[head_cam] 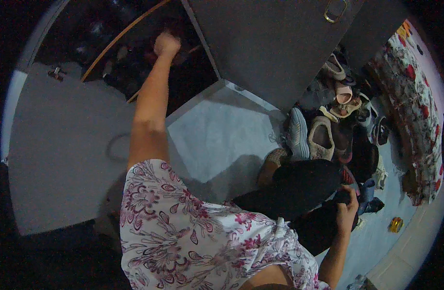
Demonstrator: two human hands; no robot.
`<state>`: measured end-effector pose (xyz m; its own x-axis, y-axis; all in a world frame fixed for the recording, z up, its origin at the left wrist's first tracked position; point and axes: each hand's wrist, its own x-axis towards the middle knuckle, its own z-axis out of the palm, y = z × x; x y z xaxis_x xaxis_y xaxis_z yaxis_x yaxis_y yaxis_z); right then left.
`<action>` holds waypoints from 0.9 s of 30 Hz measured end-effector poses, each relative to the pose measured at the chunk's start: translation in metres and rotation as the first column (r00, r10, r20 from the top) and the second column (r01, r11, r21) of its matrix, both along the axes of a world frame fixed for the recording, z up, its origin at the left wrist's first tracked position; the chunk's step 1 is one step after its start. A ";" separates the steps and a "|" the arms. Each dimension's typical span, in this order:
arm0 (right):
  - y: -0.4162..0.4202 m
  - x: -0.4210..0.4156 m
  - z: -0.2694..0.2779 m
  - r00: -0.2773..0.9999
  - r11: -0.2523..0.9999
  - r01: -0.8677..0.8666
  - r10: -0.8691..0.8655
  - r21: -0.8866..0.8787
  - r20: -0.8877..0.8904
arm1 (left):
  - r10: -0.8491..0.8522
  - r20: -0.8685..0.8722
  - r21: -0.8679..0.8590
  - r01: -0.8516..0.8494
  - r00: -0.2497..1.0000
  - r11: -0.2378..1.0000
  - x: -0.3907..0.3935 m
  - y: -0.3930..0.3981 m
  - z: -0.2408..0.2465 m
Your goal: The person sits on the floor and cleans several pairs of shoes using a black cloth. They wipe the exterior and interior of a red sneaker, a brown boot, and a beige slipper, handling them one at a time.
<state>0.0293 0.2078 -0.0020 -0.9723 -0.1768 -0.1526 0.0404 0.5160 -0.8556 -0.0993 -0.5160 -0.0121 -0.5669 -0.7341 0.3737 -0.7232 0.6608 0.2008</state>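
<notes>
My left hand (167, 44) reaches at arm's length into a dark cabinet (184, 85) with wooden shelf edges (122, 36). It is blurred, and I cannot make out whether its fingers hold anything. Dim, hard-to-name items (122, 76) lie on the shelves around it. My right hand (347, 208) is by the knee of my black trousers (305, 181), its fingers bent over something dark that I cannot identify. A pile of footwear lies just beyond that hand, with a grey sneaker (298, 134) and a beige slip-on shoe (321, 137) at its near side.
A grey door panel (62, 152) stands on the left. Another grey panel (272, 47) rises ahead, near a metal ring handle (336, 11). Floral fabric (421, 108) hangs along the right. A shiny gold-coloured object (395, 224) lies on the pale floor (379, 250).
</notes>
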 end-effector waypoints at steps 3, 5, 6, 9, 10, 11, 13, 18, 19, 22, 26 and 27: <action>-0.002 0.002 0.003 0.999 0.999 0.041 -0.041 0.008 0.016 | 0.010 0.188 0.083 -0.026 0.982 0.996 -0.024 0.005 0.015; -0.003 0.004 0.004 0.998 0.998 0.063 -0.064 0.021 0.007 | 0.009 0.227 0.128 -0.039 0.974 0.991 -0.030 0.007 0.013; -0.002 0.003 0.003 0.999 0.998 0.050 -0.050 0.043 -0.011 | 0.020 0.239 0.096 -0.044 0.971 0.994 -0.029 -0.008 0.000; 0.001 0.001 0.001 0.999 0.996 0.037 -0.034 0.077 -0.034 | 0.026 0.284 0.008 -0.029 0.958 1.000 -0.039 -0.037 -0.035; -0.003 0.002 0.006 0.999 0.996 0.047 -0.045 0.070 -0.026 | 0.010 0.302 -0.010 -0.007 0.953 1.000 -0.043 -0.026 -0.032; -0.005 0.003 0.009 0.998 0.996 0.056 -0.055 0.063 -0.019 | -0.004 0.319 -0.028 0.014 0.948 1.000 -0.046 -0.015 -0.027; -0.005 0.000 0.012 0.999 0.994 0.050 -0.048 0.093 -0.022 | 0.024 0.386 -0.024 -0.015 0.922 1.000 -0.036 -0.012 -0.007; 0.006 0.001 -0.010 0.998 0.997 0.059 -0.058 0.048 -0.022 | -0.108 0.154 -0.198 0.138 0.982 0.970 0.014 0.023 -0.031; 0.009 0.002 -0.015 0.997 0.994 0.076 -0.074 0.075 -0.020 | -0.134 0.144 -0.263 0.169 0.980 0.950 0.021 0.039 -0.043; 0.003 -0.001 -0.015 0.996 0.994 0.085 -0.086 0.062 0.006 | -0.149 0.176 -0.367 0.205 0.973 0.907 0.045 0.031 -0.064; -0.005 -0.002 -0.001 0.997 0.990 0.075 -0.078 0.122 0.020 | -0.203 0.197 -0.299 0.256 0.959 0.919 0.038 0.004 -0.068; -0.003 -0.002 -0.003 0.999 0.991 0.051 -0.051 0.121 -0.008 | -0.151 0.209 -0.282 0.207 0.966 0.937 0.036 -0.003 -0.068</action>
<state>0.0274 0.2051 -0.0046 -0.9804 -0.1075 -0.1652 0.0654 0.6129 -0.7874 -0.0635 -0.5189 -0.0799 -0.7573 -0.4845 0.4379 -0.5928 0.7914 -0.1496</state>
